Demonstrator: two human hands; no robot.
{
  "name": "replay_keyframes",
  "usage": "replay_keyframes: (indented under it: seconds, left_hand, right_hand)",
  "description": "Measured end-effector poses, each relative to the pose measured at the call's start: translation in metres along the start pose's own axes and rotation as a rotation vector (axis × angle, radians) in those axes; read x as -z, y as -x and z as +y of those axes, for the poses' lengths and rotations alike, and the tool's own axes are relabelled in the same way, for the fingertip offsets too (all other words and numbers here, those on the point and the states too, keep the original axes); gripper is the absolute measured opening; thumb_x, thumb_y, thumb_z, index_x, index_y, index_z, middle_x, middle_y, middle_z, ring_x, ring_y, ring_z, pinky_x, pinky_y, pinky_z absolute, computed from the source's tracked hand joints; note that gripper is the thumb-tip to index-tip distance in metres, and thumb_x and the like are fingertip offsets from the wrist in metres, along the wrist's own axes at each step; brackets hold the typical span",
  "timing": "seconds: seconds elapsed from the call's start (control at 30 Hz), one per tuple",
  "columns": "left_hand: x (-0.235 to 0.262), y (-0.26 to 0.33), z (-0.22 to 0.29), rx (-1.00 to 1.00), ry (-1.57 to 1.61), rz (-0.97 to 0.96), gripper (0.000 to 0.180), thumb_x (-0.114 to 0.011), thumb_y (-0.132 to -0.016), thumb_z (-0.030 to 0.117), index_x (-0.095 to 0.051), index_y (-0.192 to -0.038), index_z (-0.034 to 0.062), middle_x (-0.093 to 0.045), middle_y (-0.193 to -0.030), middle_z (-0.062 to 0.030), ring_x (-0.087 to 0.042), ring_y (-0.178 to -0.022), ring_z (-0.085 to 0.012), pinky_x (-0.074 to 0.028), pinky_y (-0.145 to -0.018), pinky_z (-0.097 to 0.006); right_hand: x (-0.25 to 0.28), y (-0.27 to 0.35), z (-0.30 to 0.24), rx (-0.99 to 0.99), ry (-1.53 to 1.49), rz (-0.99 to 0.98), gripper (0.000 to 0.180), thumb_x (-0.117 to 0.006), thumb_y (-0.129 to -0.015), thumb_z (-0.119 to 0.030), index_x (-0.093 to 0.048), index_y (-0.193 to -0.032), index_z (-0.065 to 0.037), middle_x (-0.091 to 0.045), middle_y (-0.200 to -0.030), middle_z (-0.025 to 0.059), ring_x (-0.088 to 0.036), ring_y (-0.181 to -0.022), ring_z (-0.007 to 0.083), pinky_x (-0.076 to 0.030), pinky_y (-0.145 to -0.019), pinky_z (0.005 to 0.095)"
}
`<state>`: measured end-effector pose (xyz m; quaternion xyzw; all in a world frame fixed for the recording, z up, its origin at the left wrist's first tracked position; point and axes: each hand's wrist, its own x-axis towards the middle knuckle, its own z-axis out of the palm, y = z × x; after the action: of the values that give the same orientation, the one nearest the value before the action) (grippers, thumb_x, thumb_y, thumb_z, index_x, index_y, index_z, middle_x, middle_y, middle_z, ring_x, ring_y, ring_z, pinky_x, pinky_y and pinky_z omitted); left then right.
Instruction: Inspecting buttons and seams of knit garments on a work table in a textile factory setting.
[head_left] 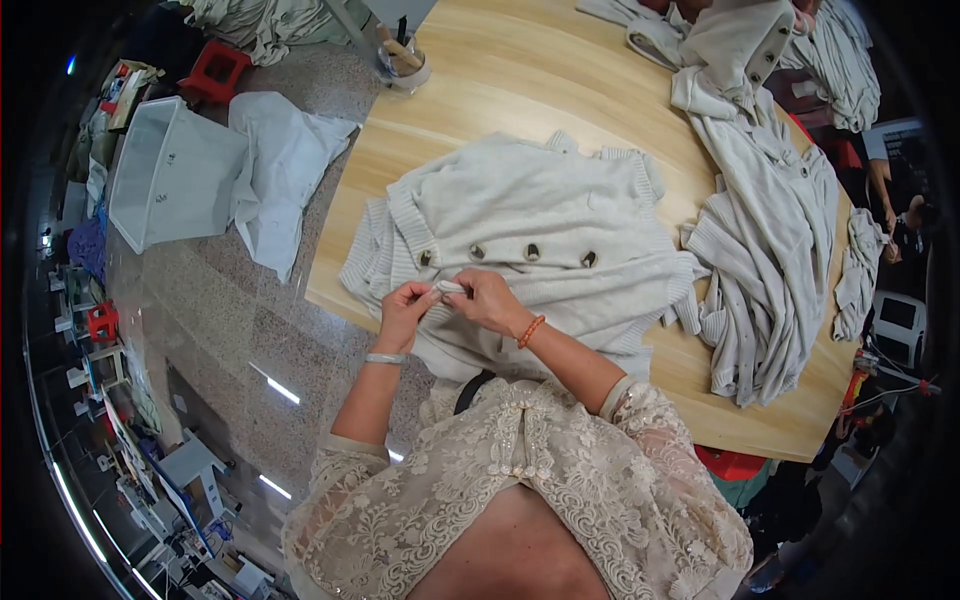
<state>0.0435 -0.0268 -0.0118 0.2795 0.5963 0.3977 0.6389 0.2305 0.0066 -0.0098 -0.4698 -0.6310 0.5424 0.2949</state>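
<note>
A cream knitted cardigan (540, 195) with several dark buttons lies spread on the wooden table in front of me. At its near left edge, just below the leftmost button, my left hand (405, 307) pinches a small fold of the knit. My right hand (487, 300) grips the same fold from the other side, so the fingertips of both hands almost meet. What lies inside the fold is hidden by my fingers. Beneath the cardigan's left side, more ribbed cream knit (368, 250) sticks out.
More cream cardigans (765, 260) lie heaped along the table's right side. A cup of tools (405, 70) stands at the far left edge of the table (500, 60). On the floor to the left are a pale plastic bin (190, 175), white cloth (280, 165) and a red stool (215, 70).
</note>
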Motion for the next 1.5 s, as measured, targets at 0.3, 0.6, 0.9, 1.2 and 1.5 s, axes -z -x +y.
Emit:
replay_keyframes:
  seconds: [0.3, 0.6, 0.9, 1.2, 1.5]
  left_hand:
    - [-0.002, -0.028, 0.003, 0.187, 0.206, 0.242, 0.017, -0.069, -0.083, 0.005, -0.054, -0.09, 0.0064, -0.065, -0.079, -0.0062, -0.066, -0.068, -0.0159, -0.056, -0.056, -0.026]
    - [-0.004, -0.034, 0.008, -0.121, -0.044, 0.045, 0.009, -0.068, -0.081, 0.0, -0.061, -0.084, 0.0014, -0.061, -0.072, -0.0002, -0.054, -0.059, -0.0053, -0.042, -0.052, -0.019]
    - [-0.001, -0.016, 0.013, 0.016, 0.044, -0.084, 0.007, -0.066, -0.084, 0.004, -0.06, -0.081, 0.006, -0.056, -0.067, 0.0044, -0.045, -0.053, -0.0016, -0.031, -0.046, -0.018]
    - [-0.005, 0.0, 0.029, -0.004, -0.064, -0.207, 0.007, -0.063, -0.088, 0.008, -0.063, -0.094, 0.0039, -0.057, -0.073, 0.0043, -0.048, -0.063, -0.0024, -0.035, -0.058, -0.019]
    - [-0.019, 0.02, 0.036, -0.613, -0.662, 0.005, 0.029, -0.062, -0.08, 0.002, -0.061, -0.109, -0.0003, -0.063, -0.089, -0.013, -0.064, -0.081, -0.0223, -0.05, -0.075, -0.031]
  right_hand:
    - [-0.012, 0.016, -0.001, 0.151, 0.355, -0.168, 0.017, -0.06, -0.082, -0.02, -0.056, -0.09, -0.005, -0.056, -0.09, 0.0166, -0.058, -0.08, 0.0387, -0.048, -0.067, 0.046]
    - [0.001, 0.006, -0.022, 0.229, 0.357, -0.063, 0.017, -0.059, -0.083, -0.015, -0.055, -0.096, -0.005, -0.054, -0.091, 0.0147, -0.059, -0.079, 0.0362, -0.048, -0.067, 0.0449]
    - [0.002, -0.001, -0.028, 0.237, 0.348, 0.017, 0.035, -0.057, -0.083, -0.01, -0.049, -0.117, -0.004, -0.054, -0.096, 0.0177, -0.06, -0.079, 0.0385, -0.049, -0.067, 0.0467]
    - [0.013, 0.005, -0.022, 0.263, 0.437, -0.101, 0.04, -0.062, -0.08, -0.014, -0.049, -0.117, -0.003, -0.054, -0.097, 0.0186, -0.06, -0.08, 0.0379, -0.049, -0.068, 0.0456]
    - [0.012, -0.005, -0.021, 0.234, 0.324, -0.056, 0.034, -0.063, -0.08, -0.015, -0.056, -0.111, -0.002, -0.057, -0.094, 0.0183, -0.059, -0.083, 0.0377, -0.049, -0.073, 0.043]
